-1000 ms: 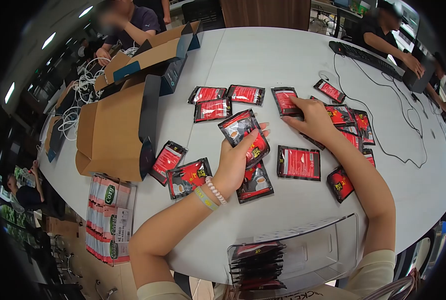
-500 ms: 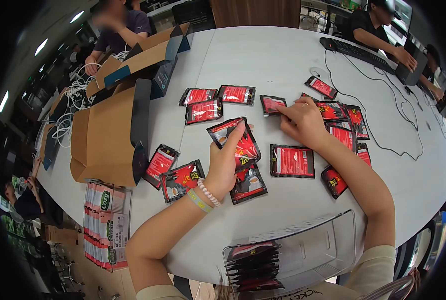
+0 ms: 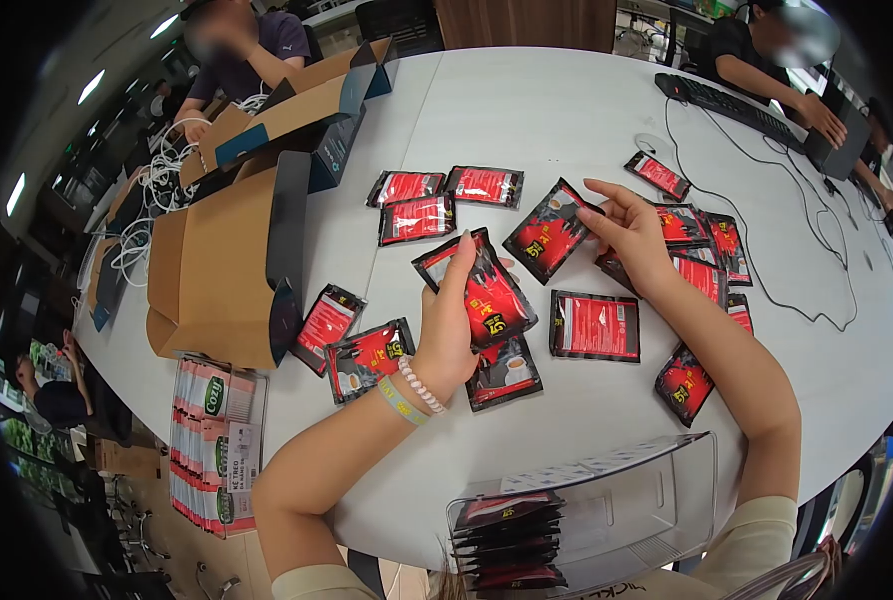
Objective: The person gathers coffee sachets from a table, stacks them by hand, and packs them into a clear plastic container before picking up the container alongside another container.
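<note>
My left hand [image 3: 449, 335] is closed around a red and black coffee sachet [image 3: 492, 300], thumb on top. Between the thumb and fingers of my right hand [image 3: 635, 240], another coffee sachet [image 3: 549, 235] is pinched by its edge, tilted, with its printed front facing up. Below my left hand lies a loose sachet [image 3: 505, 375], partly covered. One sachet [image 3: 595, 326] rests back side up between my forearms. More sachets lie beyond my left hand, to its left, and under and beside my right forearm. A clear plastic holder [image 3: 657, 500] in front of me contains a stack of sachets [image 3: 507, 540].
Open cardboard boxes [image 3: 222, 260] and white cables [image 3: 157, 180] occupy the left side. A rack of Cozy packets [image 3: 212, 440] sits at the left table edge. Black cables run past a keyboard [image 3: 732, 108] at right. Other people sit around the far side.
My right hand has lifted a sachet off the table and turned its front upward, bringing it nearer my left hand. My left hand keeps its hold. The view has shifted slightly.
</note>
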The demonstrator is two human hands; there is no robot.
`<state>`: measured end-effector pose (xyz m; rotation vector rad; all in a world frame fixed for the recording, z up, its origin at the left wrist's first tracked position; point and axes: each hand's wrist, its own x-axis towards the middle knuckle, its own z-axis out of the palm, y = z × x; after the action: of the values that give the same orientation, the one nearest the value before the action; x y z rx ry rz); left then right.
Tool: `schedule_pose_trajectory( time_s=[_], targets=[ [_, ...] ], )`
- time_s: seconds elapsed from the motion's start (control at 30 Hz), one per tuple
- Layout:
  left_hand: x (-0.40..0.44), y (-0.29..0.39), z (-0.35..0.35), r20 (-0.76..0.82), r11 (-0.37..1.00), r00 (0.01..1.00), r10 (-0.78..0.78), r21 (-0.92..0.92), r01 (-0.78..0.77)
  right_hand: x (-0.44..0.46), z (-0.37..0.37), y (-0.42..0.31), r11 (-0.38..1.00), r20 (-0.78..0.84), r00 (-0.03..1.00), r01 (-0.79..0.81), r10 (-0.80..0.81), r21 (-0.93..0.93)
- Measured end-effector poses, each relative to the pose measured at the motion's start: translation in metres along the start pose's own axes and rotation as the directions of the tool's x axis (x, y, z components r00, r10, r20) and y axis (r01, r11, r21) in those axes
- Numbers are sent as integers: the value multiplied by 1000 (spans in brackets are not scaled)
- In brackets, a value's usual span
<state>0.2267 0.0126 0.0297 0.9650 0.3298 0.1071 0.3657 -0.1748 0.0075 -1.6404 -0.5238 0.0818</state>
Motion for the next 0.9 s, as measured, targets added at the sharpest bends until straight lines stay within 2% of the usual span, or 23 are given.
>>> schedule_pose_trajectory(
  time_s=[0.07,0.13,0.17,0.23,0.3,0.37,0.43,0.5,0.53,0.57,0.63,0.67,0.7,0.77,0.8,0.83,0.9],
  targets=[
    [0,0,0,-28,999,1000,4,42,-3,-1,3,-7,1000,11,1000,-3,3,28],
    [3,-2,-3,65,995,998,-6,-98,13,-3,7,-16,961,-125,986,-74,111,268],
    [4,-2,-4,59,995,998,-5,-98,11,-4,8,-22,960,-119,986,-76,112,271],
    [4,-1,-2,145,994,989,17,-110,-1,-6,7,-31,920,-178,966,-109,187,376],
    [7,-5,-2,152,991,988,11,-133,9,-7,8,-37,903,-164,968,-109,191,415],
    [5,-6,1,183,995,983,26,-102,-7,-15,17,-54,837,-147,970,-84,192,541],
    [9,-10,-3,225,992,974,24,-124,4,-20,20,-55,845,-92,984,-83,154,528],
    [10,-12,-6,290,997,957,-29,-58,48,-27,27,-60,884,-15,997,-59,74,463],
    [5,-10,-3,319,999,948,-19,34,9,-27,23,-56,926,110,993,-75,36,371],
    [4,-13,-5,320,999,947,-21,34,10,-28,22,-55,965,210,978,-61,6,256],
    [0,-13,-4,366,912,928,72,352,-210,-34,33,-52,966,221,975,-63,6,252],
    [-5,-14,-3,332,957,943,10,271,-106,-35,34,-54,984,196,980,-42,8,171],
    [-8,-12,-1,331,957,943,7,273,-102,-36,34,-52,984,195,981,-45,11,172],
    [-9,-9,2,384,976,923,-6,204,-79,-38,36,-45,996,151,985,79,-83,37],
    [-10,-11,2,382,946,923,44,280,-161,-40,37,-45,995,138,986,99,-98,-1],
    [-10,-12,3,383,946,923,41,283,-159,-41,38,-45,995,135,986,98,-97,1],
    [-12,-12,5,372,791,923,99,533,-300,-44,38,-48,987,126,987,118,-105,-107]
  ],
)
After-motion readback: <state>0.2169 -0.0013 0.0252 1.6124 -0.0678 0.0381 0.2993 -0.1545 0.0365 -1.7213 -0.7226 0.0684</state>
